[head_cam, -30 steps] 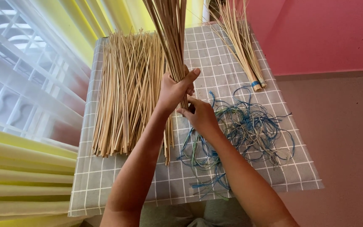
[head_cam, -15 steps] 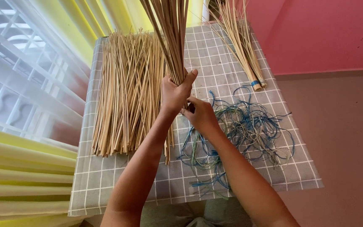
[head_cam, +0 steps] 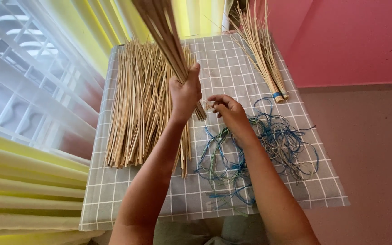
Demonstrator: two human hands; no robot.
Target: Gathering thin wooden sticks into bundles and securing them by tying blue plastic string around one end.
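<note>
At the cloth's centre, left hand [head_cam: 184,93] fingers clamp an untied stick bundle [head_cam: 162,31], right hand [head_cam: 230,111] fingertips pinched at its base; one tied bundle [head_cam: 264,59] lies at one o'clock, loose sticks [head_cam: 137,104] at ten.

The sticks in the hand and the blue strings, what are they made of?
The sticks in the left hand look like thin dried plant ribs or split bamboo: pale tan, matte, stiff and straight. The blue strings look like thin plastic or waxed cord: limp, curling loops with a slight sheen.

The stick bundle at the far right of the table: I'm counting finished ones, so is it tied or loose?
Tied. The far bundle has a blue band around its near end, and its sticks fan out beyond it.
</note>
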